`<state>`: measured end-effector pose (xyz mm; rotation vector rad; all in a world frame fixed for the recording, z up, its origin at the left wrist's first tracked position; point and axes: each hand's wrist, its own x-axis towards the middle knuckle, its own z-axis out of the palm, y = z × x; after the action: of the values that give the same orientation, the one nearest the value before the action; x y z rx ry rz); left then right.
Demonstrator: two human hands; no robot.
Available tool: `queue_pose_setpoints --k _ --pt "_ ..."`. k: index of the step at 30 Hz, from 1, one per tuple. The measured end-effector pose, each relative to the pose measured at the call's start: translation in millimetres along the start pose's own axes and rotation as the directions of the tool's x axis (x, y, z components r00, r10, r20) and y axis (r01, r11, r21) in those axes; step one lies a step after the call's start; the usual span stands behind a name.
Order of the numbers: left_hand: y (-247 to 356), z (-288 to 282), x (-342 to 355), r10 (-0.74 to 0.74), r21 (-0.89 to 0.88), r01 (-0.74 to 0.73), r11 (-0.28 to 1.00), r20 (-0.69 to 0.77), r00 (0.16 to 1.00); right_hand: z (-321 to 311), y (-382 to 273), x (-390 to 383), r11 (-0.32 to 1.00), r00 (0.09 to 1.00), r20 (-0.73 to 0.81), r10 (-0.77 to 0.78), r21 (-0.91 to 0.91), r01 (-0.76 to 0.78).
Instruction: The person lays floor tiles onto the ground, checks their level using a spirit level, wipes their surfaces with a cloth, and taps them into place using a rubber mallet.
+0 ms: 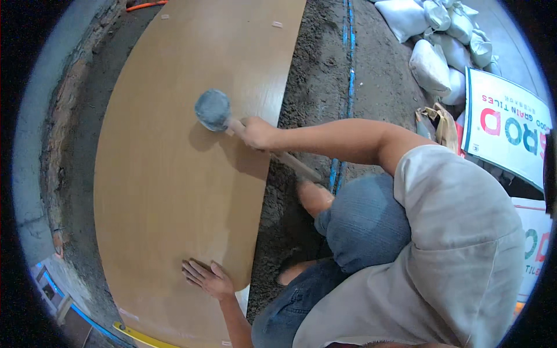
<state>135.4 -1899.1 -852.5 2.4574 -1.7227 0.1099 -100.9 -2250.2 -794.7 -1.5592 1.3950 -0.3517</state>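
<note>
A large wood-look tile (174, 191) with a smooth tan face lies on a rough, dark mortar bed (272, 232). My right hand (259, 134) is wrapped round the pale handle of a mallet (213, 110) with a round grey head. That head hangs over the tile's middle and casts a shadow on it; the exact gap cannot be judged. Nearer the lower end, my left hand (208, 279) rests flat on the tile, fingers stretched out and nothing in them. My bent knees (368, 223) are beside the tile's right edge.
Blue lines (351, 87) run along the mortar to the right. White sacks (429, 64) are piled at the upper right, above printed cartons (510, 124). A yellow bar (142, 336) touches the lower left. A wall edge (49, 191) borders the left side; an orange hose (146, 6) lies far off.
</note>
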Motion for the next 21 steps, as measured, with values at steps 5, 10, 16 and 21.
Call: queue_pose_setpoints --k 5,10,16,21 --pt "5.7 7.2 119.5 0.114 -0.129 -0.095 0.987 0.150 0.982 -5.5 -18.3 30.9 0.980 0.969 0.172 0.178 0.054 -0.189" --pt "23.2 42.4 257.9 -0.034 -0.067 0.041 0.997 0.095 0.995 11.3 -78.5 115.9 0.970 0.996 0.088 -0.024 0.244 0.001" --pt "29.4 51.0 279.4 -0.130 0.036 0.128 0.991 0.090 0.987 28.8 -100.0 202.0 0.969 1.000 -0.012 -0.004 0.248 0.007" --pt "23.0 57.4 278.7 -0.089 0.030 0.088 0.996 0.056 0.994 17.8 -111.3 249.2 0.944 0.979 -0.180 -0.091 0.298 0.142"
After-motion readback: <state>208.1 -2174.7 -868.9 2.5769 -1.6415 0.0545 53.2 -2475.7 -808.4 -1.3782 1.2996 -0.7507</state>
